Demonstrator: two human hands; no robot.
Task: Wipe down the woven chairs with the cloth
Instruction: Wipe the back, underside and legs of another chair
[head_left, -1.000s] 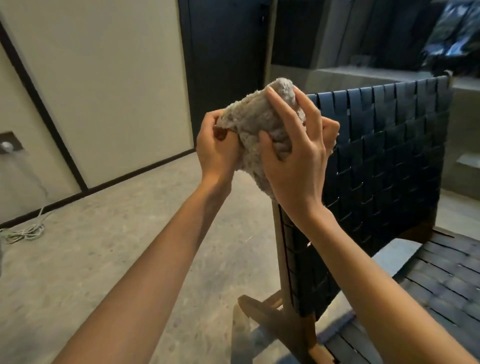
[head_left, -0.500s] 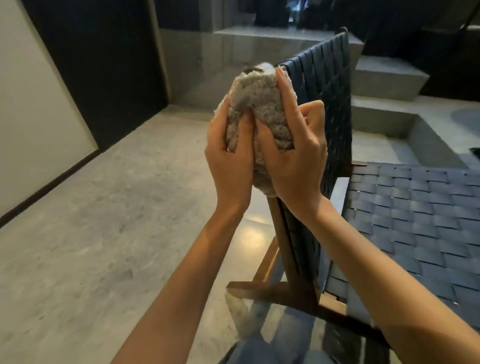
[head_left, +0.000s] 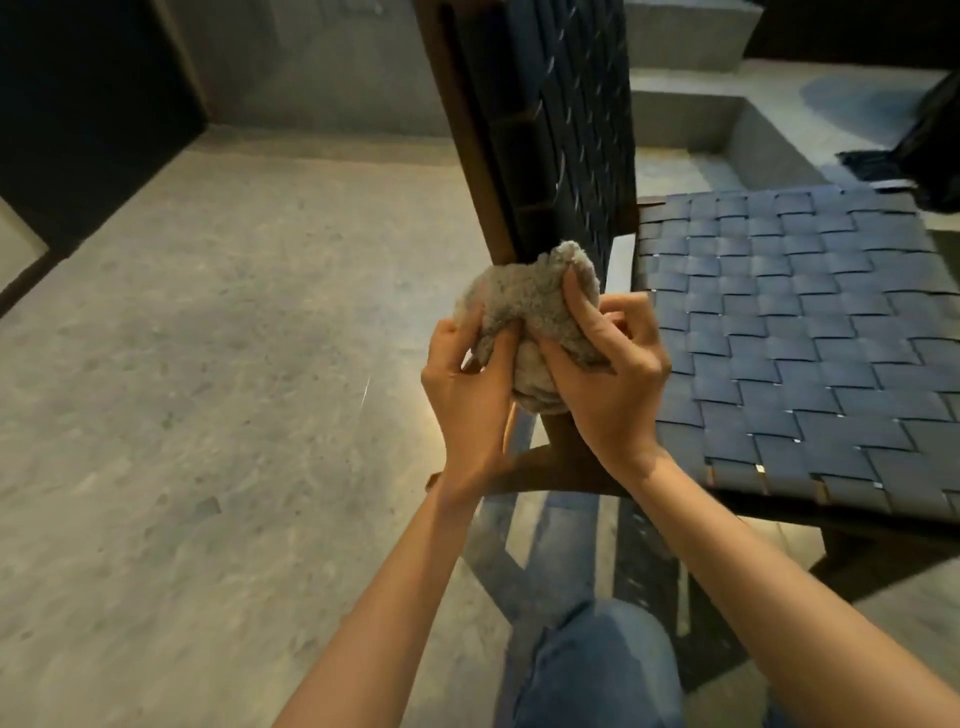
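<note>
The head camera looks down on 2 bare forearms that meet in the middle of the view, where both hands close on 1 bunched grey cloth (head_left: 524, 306). The cloth sits against the dark wooden post (head_left: 467, 130) at the near edge of the woven chair's backrest (head_left: 571, 130), low on that post and just above the point where it reappears under the hands. It hides that stretch of wood, and I cannot tell whether it wraps all the way round. The left hand (head_left: 467, 395) grasps the cloth's left and lower side, with its fingers curled into the fabric. The right hand (head_left: 608, 384) grasps the right side, with 1 finger stretched up across the top of the bundle and the others bent beside it. The backrest rises almost edge-on toward the top of the frame, its dark blue straps crossing in a basket weave. The seat (head_left: 779, 322), woven from the same straps, spreads out to the right of the hands, level with them and close beside the right hand. A wooden crossbar (head_left: 550, 478) runs under the wrists. Below, a knee in blue jeans (head_left: 597, 670) shows between the forearms. Grey mottled floor (head_left: 208, 364) fills the left side, and concrete steps (head_left: 685, 62) rise behind the chair.
</note>
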